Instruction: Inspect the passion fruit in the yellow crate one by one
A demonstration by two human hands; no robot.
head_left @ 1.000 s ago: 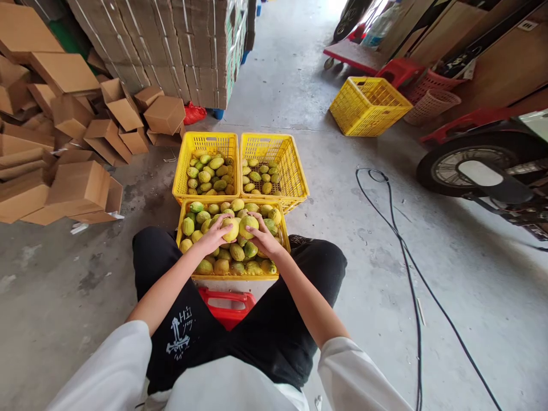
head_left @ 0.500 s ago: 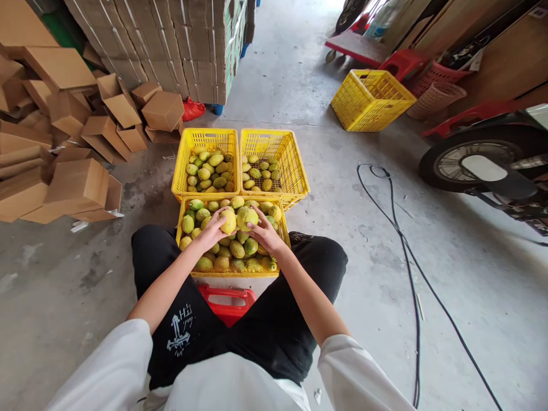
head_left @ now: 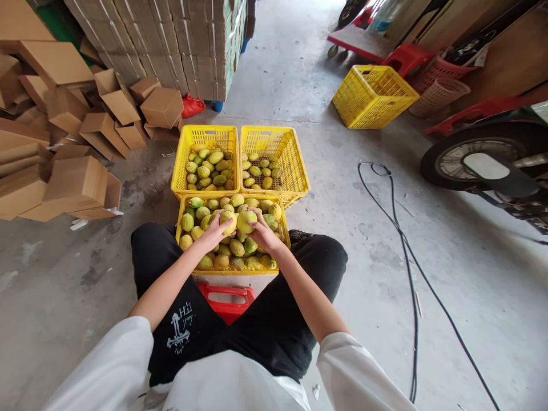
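Observation:
My left hand (head_left: 216,230) is closed around a yellow-green roundish fruit (head_left: 228,222). Beside it, my right hand (head_left: 264,233) grips a second such fruit (head_left: 247,221). The two fruits are close together, over a yellow plastic crate (head_left: 233,272) standing between my knees. That crate is full of similar oval fruits (head_left: 237,247), some greener, some more yellow; their exact kind I cannot tell. Behind it, side by side, are a left yellow crate (head_left: 175,171) and a right yellow crate (head_left: 295,162), both partly filled with the same fruit.
Cardboard boxes (head_left: 77,182) lie heaped at the left, near a strapped cardboard stack (head_left: 171,51). A red plastic stool (head_left: 229,311) shows between my legs. To the right are another yellow crate (head_left: 372,103), a black cable (head_left: 405,245) and a motorbike wheel (head_left: 471,157).
Both hands stay over the front crate with a fruit in each. The fruits are turned slightly in my fingers. The view has shifted a little.

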